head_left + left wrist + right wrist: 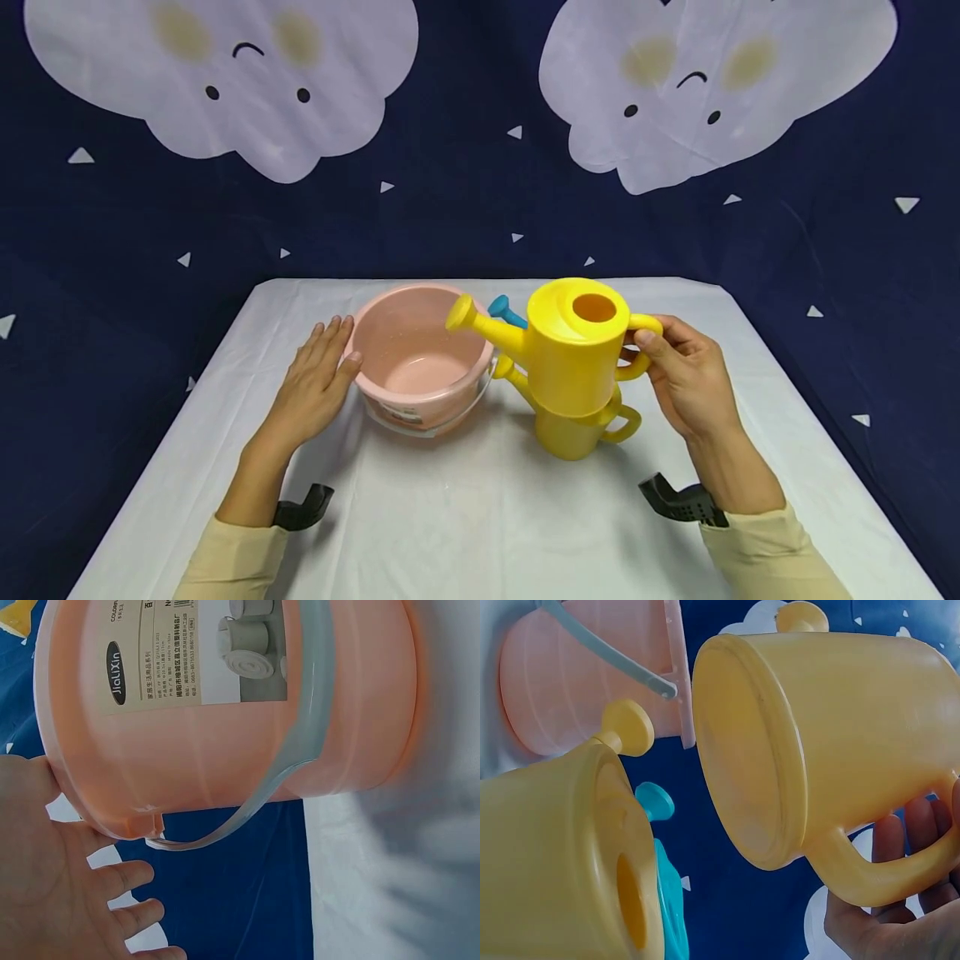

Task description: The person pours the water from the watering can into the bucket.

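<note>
My right hand (693, 379) grips the handle of a yellow watering can (573, 367), thumb on top. The can is raised, its spout pointing left toward the pink bucket (393, 337). Below it stands a second yellow watering can (566, 440), partly hidden in the head view; the right wrist view shows the raised can's base apart from that can's top (619, 817). My left hand (315, 383) lies along the bucket's left side with straight fingers, thumb and fingertips right at the rim. The left wrist view shows the bucket's label (195, 652) and pale handle (311, 697).
A blue watering can (506, 310) stands behind the yellow ones, mostly hidden. Everything rests on a table with a white cloth (420, 525). Behind it hangs a dark blue curtain (465, 208) with clouds and small triangles. Black camera mounts (303, 507) sit on both wrists.
</note>
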The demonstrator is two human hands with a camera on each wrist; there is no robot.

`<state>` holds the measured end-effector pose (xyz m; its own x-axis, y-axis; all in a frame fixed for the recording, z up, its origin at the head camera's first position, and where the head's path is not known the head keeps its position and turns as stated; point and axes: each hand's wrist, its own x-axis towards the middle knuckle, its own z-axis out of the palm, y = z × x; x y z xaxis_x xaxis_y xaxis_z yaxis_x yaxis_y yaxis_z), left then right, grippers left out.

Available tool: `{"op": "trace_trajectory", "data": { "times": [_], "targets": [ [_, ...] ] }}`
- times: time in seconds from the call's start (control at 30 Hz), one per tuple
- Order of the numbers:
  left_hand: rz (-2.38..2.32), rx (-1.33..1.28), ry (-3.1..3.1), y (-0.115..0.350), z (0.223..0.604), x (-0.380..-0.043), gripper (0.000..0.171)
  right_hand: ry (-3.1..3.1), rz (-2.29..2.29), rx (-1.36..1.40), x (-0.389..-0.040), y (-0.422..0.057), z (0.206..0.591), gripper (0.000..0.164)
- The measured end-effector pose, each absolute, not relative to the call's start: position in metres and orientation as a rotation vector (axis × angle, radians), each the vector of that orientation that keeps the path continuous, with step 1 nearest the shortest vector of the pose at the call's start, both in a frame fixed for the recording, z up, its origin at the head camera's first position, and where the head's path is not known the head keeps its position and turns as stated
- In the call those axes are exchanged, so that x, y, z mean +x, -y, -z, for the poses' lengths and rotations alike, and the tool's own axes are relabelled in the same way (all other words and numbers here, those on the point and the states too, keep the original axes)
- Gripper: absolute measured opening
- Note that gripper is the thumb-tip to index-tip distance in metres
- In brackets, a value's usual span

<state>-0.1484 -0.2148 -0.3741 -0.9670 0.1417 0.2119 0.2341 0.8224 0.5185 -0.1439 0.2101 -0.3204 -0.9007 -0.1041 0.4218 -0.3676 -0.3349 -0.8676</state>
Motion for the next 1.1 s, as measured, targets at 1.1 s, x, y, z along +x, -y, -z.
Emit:
{"op": "trace_trajectory", "data": {
  "times": [1.1],
  "targets": [
    [0.840, -0.263, 2.892, 0.212, 0.371, -0.149, 0.062, 1.827, -2.317, 0.594, -0.175, -0.208, 0.306, 0.015]
  ]
}}
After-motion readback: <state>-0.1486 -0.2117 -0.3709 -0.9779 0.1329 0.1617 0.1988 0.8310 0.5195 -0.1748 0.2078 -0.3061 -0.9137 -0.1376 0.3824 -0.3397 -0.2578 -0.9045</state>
